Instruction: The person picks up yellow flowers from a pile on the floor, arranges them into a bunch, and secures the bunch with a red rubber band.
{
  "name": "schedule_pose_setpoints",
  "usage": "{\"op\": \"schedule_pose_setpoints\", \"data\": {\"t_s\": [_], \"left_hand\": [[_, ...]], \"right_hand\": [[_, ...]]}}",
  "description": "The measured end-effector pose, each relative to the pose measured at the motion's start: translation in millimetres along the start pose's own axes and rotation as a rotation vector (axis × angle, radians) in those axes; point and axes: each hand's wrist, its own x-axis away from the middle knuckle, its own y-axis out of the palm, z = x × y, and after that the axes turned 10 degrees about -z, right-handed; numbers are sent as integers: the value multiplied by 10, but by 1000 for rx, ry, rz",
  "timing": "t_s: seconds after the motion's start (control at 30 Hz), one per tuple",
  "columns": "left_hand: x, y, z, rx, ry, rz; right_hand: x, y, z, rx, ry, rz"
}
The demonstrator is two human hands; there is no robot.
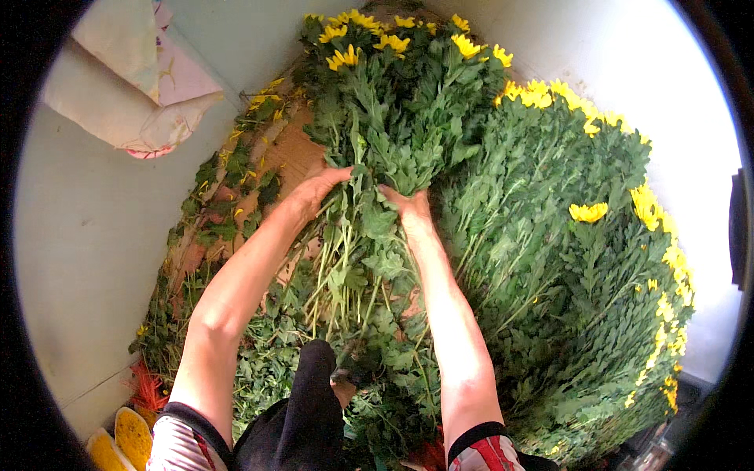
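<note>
Both of my hands are round a large bunch of yellow chrysanthemums (393,118), whose blooms point away from me. My left hand (326,182) grips its left side, thumb over the leaves. On the opposite side my right hand (410,206) is closed round the stems, with most of its fingers hidden by foliage. Bare lower stems (345,251) hang down between my forearms. Close by on the right lies a big heap of more chrysanthemums (550,251), its yellow heads along the outer edge.
Loose leaves and petals (228,204) litter brown cardboard (294,145) at the left. Cut greenery (271,377) lies around my knee. A patterned cloth (141,102) hangs on the pale wall at upper left. Yellow slippers (132,436) and red string (148,386) sit at lower left.
</note>
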Motion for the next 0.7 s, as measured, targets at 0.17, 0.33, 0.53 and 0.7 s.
{"op": "schedule_pose_setpoints", "data": {"t_s": [0.17, 0.33, 0.53, 0.7], "left_hand": [[313, 593, 434, 84, -184, 292], [776, 1091, 663, 148, 16, 479], [1383, 1595, 848, -77, 233, 550], [1543, 1842, 967, -70, 348, 587]], "right_hand": [[396, 38, -397, -287, -136, -76], [891, 168, -922, -547, -179, -162], [1330, 207, -1329, -347, -297, -219], [1607, 18, -1818, -272, -387, -242]]}}
